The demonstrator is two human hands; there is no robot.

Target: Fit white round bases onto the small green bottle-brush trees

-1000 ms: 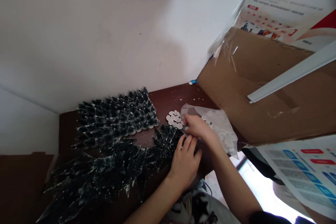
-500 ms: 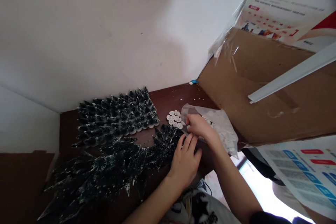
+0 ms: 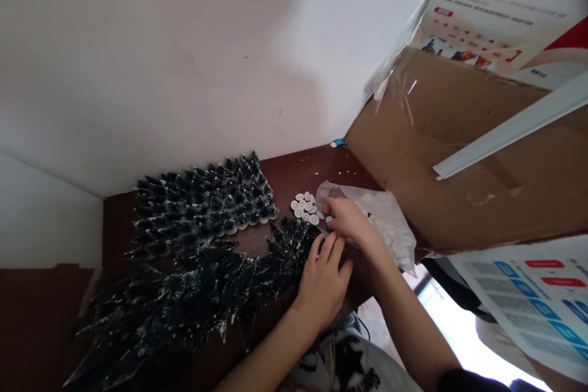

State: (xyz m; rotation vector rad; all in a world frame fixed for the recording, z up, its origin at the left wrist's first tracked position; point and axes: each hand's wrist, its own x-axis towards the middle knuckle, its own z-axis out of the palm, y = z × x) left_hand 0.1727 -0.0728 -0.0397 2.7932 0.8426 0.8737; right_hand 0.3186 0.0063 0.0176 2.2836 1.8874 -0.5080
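Note:
Small snow-flecked artificial pine trees stand upright in tight rows at the back of the dark red-brown table. More of these trees lie in a loose heap in front, reaching to my left hand. My left hand is bent over the heap's right end, its fingertips close together beneath my right hand; what they grip is hidden. My right hand is closed in a pinch above a clear plastic bag, on something too small to make out. Several white round discs lie in a pile left of it.
A cardboard wall with a white strip rises on the right. Behind the table is a white wall. A small blue-and-white item sits in the back corner, with white crumbs near it.

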